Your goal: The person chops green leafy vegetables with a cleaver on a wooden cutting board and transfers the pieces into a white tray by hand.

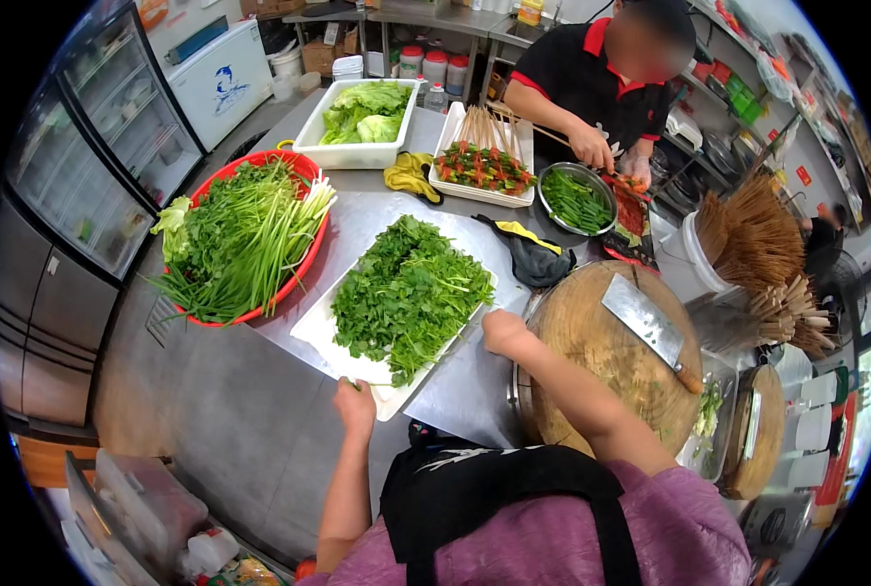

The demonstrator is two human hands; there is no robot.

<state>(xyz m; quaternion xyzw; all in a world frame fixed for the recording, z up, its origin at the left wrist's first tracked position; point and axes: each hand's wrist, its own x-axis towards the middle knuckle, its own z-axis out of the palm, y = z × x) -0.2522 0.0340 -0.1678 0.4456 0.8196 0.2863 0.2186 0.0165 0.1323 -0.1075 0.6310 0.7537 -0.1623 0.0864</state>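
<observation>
A white plastic tray (347,360) heaped with leafy cilantro (413,293) is in front of me, over the steel table. My left hand (355,404) grips its near edge, and a thin green stem shows by the fingers. At the tray's right rim my right hand (507,333) is closed, its fingertips hidden from view. To the right of that hand stands a round wooden chopping block (575,322). A cleaver (644,319) with a wooden handle lies flat on the block among green scraps.
A red basin (317,253) of greens stands left, below a white bin (355,155) of lettuce. Across the table, a co-worker (575,80) handles food beside skewers (483,165) and a steel bowl (578,198). Gloves (542,256) lie nearby. A white bucket (688,256) holds bamboo sticks.
</observation>
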